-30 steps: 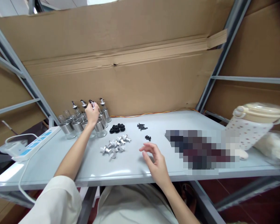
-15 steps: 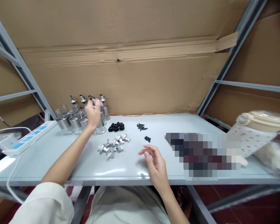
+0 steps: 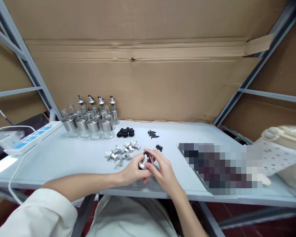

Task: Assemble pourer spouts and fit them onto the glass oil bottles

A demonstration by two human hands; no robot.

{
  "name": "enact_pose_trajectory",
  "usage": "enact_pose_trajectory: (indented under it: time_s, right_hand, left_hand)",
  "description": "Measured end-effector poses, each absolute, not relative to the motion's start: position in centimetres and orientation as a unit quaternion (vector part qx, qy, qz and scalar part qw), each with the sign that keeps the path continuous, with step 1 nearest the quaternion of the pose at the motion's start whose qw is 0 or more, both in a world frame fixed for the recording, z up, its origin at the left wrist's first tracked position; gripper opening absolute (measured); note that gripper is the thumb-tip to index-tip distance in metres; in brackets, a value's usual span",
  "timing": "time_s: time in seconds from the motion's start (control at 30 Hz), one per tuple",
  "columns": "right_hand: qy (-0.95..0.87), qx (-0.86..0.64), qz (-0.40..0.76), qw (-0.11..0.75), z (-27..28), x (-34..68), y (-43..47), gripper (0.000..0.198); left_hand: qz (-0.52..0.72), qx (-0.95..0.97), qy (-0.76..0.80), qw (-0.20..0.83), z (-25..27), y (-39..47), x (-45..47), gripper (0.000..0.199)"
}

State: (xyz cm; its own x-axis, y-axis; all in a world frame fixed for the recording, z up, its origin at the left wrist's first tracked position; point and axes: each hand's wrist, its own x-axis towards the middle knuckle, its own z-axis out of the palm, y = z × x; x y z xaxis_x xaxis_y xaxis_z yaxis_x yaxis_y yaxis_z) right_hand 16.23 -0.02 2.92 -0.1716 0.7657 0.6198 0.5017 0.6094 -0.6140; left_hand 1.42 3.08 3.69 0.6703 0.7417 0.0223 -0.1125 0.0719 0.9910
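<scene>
Both hands meet near the front of the table around a silver-and-black bottle pourer [image 3: 143, 164]. My left hand [image 3: 134, 169] is wrapped about its silver lower part. With thumb and fingers, my right hand [image 3: 161, 166] pinches at the black upper part. The fingers hide much of the pourer. Just left of the hands lies a loose group of silver pourer pieces with pale stems [image 3: 123, 152]. Beyond them sit black ring-shaped stoppers [image 3: 125, 132]. Small black parts [image 3: 159, 147] and thin black levers [image 3: 153, 134] lie farther back.
Glass bottles with steel sleeves [image 3: 93, 125] stand at the back left, the rear ones topped with pourers [image 3: 101, 100]. A white power strip [image 3: 32, 138] with a cable lies left. To the right are a blurred-out item [image 3: 212, 168] and a dotted white container [image 3: 271, 158].
My left hand has come from the bottles to the front of the table and joined my right hand. The right hand's fingers have closed onto the pourer.
</scene>
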Motion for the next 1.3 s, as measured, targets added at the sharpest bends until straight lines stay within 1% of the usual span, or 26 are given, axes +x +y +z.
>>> enact_pose_trajectory:
  time_s: [0.07, 0.13, 0.27, 0.47, 0.6, 0.8, 0.9, 1.0, 1.13, 1.3]
  right_hand:
    - [-0.739, -0.425, 0.139, 0.504, 1.6, 15.9, 0.0, 0.03]
    - [-0.74, -0.418, 0.13, 0.511, 1.1, 15.7, 0.1, 0.026]
    - [-0.753, -0.409, 0.086, 0.509, 1.2, 15.7, 0.4, 0.017]
    - [-0.74, -0.437, 0.058, 0.509, 1.6, 15.4, 0.6, 0.02]
    - [-0.74, -0.423, 0.084, 0.516, 2.0, 15.3, 0.1, 0.017]
    - [-0.736, -0.415, 0.162, 0.509, 1.6, 15.6, -0.9, 0.028]
    - [-0.739, -0.412, 0.148, 0.511, 1.4, 15.6, -0.6, 0.024]
    - [-0.75, -0.396, 0.114, 0.517, 1.5, 15.5, -0.3, 0.024]
    - [-0.761, -0.388, 0.08, 0.514, 1.8, 15.4, -0.2, 0.024]
    - [-0.764, -0.396, 0.067, 0.505, 1.8, 15.4, -0.4, 0.027]
  left_hand:
    - [0.265, 0.607, 0.255, 0.704, 3.1, 3.5, 1.6, 0.015]
    - [0.206, 0.611, 0.24, 0.726, 2.8, 4.0, 1.8, 0.008]
    - [0.14, 0.617, 0.226, 0.741, 3.0, 4.8, 1.9, 0.008]
    - [0.074, 0.661, 0.208, 0.717, 3.7, 5.0, 1.6, 0.015]
    - [0.082, 0.651, 0.203, 0.726, 3.5, 5.0, 1.6, 0.014]
    - [0.092, 0.636, 0.192, 0.742, 3.4, 4.9, 1.4, 0.012]
    - [0.088, 0.663, 0.205, 0.714, 3.3, 4.7, 1.6, 0.009]
    - [0.09, 0.683, 0.213, 0.693, 3.0, 4.6, 1.9, 0.011]
    - [0.099, 0.677, 0.197, 0.702, 2.7, 4.5, 2.0, 0.011]
    - [0.084, 0.677, 0.199, 0.704, 2.9, 4.3, 1.8, 0.013]
